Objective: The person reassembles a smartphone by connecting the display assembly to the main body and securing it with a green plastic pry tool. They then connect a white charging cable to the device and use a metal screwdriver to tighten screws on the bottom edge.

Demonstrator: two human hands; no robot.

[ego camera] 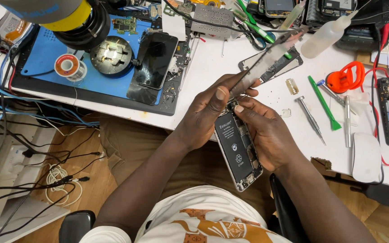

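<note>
An opened phone body (238,152), its black battery uppermost, was held in the air just off the near edge of the white worktable (212,76), above the person's lap. Its long axis ran from the person's lower right up toward the table, tilted slightly leftward at the top. It was cradled from beneath and along its right side by the right hand (269,137), whose fingers were curled closed around the frame, the thumb pressed at the upper end. The left hand (205,114) was set against the upper left of the body, and it was the nearer hand to the lifted screen panel (266,60). This panel was pinched between the left thumb and fingers at its lower end and stood raised from the top edge of the body, its length slanting up and to the right over the table. Both forearms converged from the near side, wrists bent inward.

Further onto the table, to the right, a grey screwdriver (310,119) and a green pry tool (324,103) were laid. Toward the far left corner, a dark phone (156,60) was rested on a blue mat (46,54).
</note>
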